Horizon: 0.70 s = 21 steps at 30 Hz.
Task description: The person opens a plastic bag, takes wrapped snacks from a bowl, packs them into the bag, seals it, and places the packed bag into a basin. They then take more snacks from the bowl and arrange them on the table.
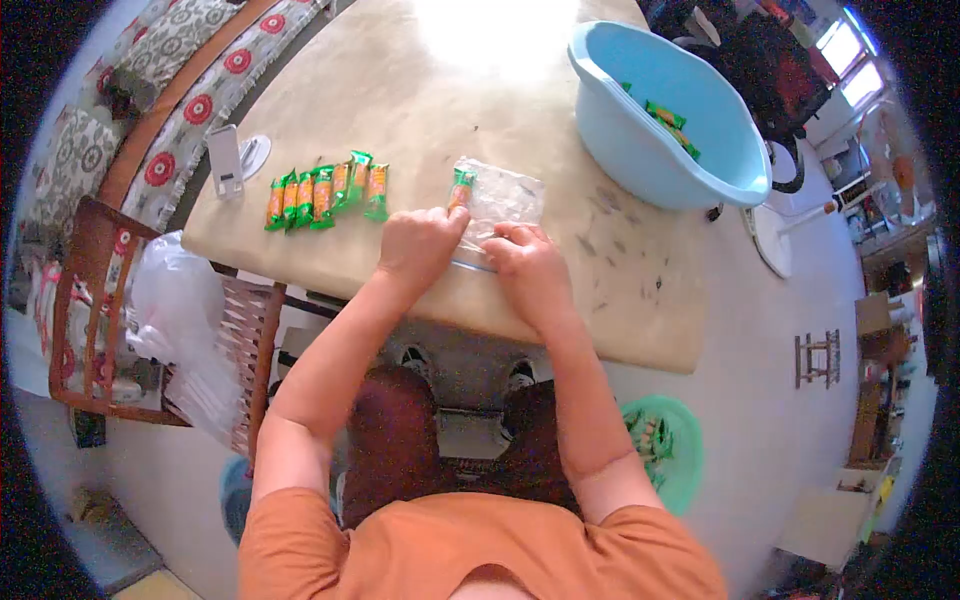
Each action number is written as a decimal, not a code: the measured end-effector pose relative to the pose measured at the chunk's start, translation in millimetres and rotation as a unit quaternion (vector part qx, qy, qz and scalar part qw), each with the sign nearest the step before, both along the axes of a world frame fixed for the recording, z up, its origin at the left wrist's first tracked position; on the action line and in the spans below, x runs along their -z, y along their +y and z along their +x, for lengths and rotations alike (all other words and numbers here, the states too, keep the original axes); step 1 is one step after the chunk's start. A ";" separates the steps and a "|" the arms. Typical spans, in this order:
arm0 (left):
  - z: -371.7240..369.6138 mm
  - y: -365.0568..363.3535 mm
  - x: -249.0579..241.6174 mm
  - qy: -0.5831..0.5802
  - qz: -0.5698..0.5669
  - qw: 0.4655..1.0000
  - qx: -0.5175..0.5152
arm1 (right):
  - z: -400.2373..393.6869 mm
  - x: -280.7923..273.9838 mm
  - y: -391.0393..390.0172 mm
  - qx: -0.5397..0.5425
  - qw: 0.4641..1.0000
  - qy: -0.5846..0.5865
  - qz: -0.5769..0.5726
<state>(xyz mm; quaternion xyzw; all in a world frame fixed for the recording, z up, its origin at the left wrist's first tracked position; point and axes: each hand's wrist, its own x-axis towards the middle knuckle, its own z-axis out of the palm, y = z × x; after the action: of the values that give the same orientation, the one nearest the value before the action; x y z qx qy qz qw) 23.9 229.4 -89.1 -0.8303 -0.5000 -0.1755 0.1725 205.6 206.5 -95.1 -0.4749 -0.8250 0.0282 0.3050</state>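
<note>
A row of green-and-orange snack packets [325, 195] is lying side by side on the beige surface [420, 110] to my left. Beyond them a small white stand [225, 160] is standing near the edge. A light blue basin [665, 115] is sitting at my far right, holding more packets [672, 124]. A wooden chair [95, 300] is carrying a white plastic bag [175, 300], and a green basin [665, 450] is resting on the floor.
</note>
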 end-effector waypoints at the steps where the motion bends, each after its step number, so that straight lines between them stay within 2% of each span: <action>1: -0.4 -0.8 2.1 -0.011 0.003 1.000 0.002 | 0.1 -1.4 -0.3 0.008 1.000 -0.007 -0.001; 8: -13.1 -27.9 3.5 -0.027 -0.061 0.995 -0.070 | -5.1 -2.6 -2.3 -0.031 0.999 0.021 0.009; 14: -11.5 -27.8 4.1 -0.023 -0.052 0.987 -0.152 | -10.7 -2.0 -6.4 -0.012 1.000 0.006 -0.005; 17: -17.2 -24.6 13.9 -0.038 -0.042 0.988 -0.141 | -11.9 1.8 -8.2 -0.003 1.000 -0.009 -0.026; 20: -22.4 -36.9 -8.3 -0.089 -0.103 0.986 -0.102 | -9.6 -0.4 -7.6 -0.012 0.999 -0.012 -0.035; 21: -27.1 -38.5 -19.3 -0.156 -0.143 0.973 -0.095 | -9.2 -2.1 -8.5 -0.013 0.999 -0.009 -0.037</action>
<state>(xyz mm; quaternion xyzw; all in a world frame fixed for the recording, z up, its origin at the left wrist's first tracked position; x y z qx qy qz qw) -3.2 190.9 -69.8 -0.7573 -0.6174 -0.2126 -0.0121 196.4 198.0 -93.0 -0.4754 -0.8322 0.0584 0.2794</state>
